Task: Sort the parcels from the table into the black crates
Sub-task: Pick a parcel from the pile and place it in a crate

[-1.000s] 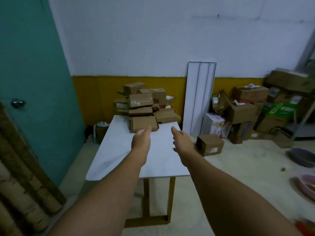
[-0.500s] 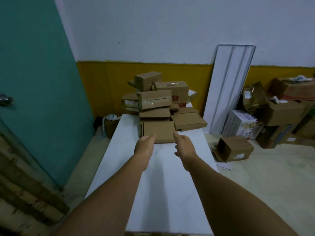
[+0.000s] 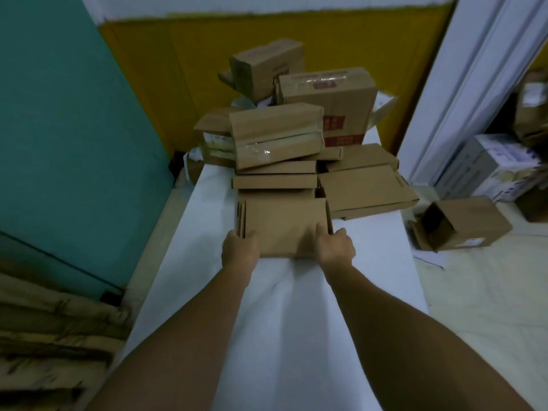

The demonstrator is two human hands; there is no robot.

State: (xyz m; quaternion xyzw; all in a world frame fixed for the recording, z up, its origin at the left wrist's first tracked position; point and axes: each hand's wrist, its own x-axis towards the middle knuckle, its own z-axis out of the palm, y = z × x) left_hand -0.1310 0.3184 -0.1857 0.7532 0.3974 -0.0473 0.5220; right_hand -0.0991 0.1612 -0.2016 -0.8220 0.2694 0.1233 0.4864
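— Right, around the grip?
— Just beyond the held flat parcel (image 3: pixel 284 225): a stack of flat cartons (image 3: pixel 275 180), touching its far edge. Above that, a taped box (image 3: pixel 275 134) lying tilted. Beyond and to the right of the grip, another flat carton (image 3: pixel 366 189), overhanging the edge of the white table (image 3: pixel 284 321). Farther back, a box with red print (image 3: pixel 329 96). Off the table, right of the grip, an open box (image 3: pixel 462 223) on the floor.
— And the hands?
— Both arms stretched forward. Left hand (image 3: pixel 240 249) clasping the parcel's near left corner, fingers wrapped over its edge. Right hand (image 3: pixel 335 247) clasping the near right corner, thumb on top, fingers curled round the side.
— Parcel's place?
— Flat on the table, between both hands.
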